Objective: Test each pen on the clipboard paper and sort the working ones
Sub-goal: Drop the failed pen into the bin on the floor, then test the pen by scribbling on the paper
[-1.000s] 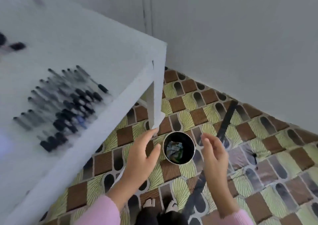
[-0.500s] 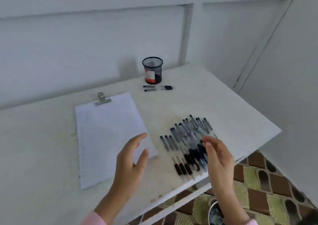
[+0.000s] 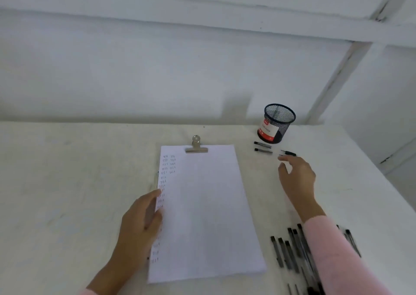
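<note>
Both hands hold nothing: the left hand (image 3: 139, 225) lies flat on the left edge of the white clipboard paper (image 3: 207, 211) at frame centre, while the right hand (image 3: 297, 177), fingers loosely spread, hovers just below a short black pen (image 3: 289, 153). Clear black-capped pens (image 3: 286, 254) lie heaped on the white surface (image 3: 67, 182) at lower right, and a black mesh cup (image 3: 278, 123) stands upper right.
</note>
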